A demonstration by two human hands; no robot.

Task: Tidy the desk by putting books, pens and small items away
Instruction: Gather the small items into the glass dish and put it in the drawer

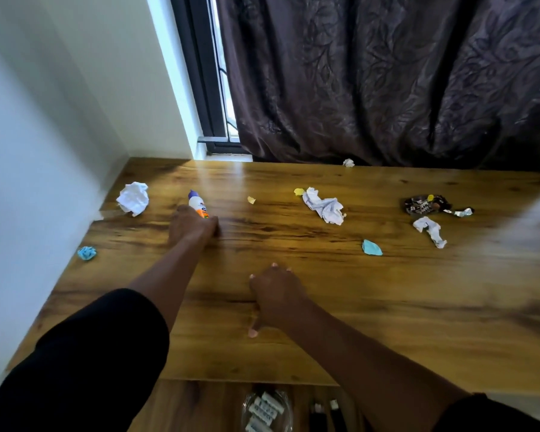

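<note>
While reaching across the wooden surface (325, 307):
Step in hand: picking up the glue bottle (197, 204), one of the small items left to put away.
Left grip: left hand (191, 226) curled round the lower end of the glue bottle, fingers wrapped, only the upper body and cap showing beyond the knuckles.
Right grip: right hand (276, 296) resting on the surface nearer than the left grip and to its right, fingers loosely bent, thumb pointing back toward the body, holding nothing.
Thing's place: bottle lying tilted on the surface, cap end pointing away from the left grip toward the wall corner.
Thing's look: small white plastic bottle, purple-blue cap, orange and blue label partly hidden by the fingers.
Near the left grip: crumpled white paper (133, 198) to its left, blue scrap (86, 253) nearer and left, yellow scrap (251, 200) just right.
Far right of both grips: more crumpled paper (323, 205), teal scrap (371, 247), dark snack wrapper (423, 204).
Next move calls for: likely a firm lift clear of the surface, then carrying back to the open drawer (200, 406) below the near edge, where batteries (264, 411) already sit in a clear dish.
</note>
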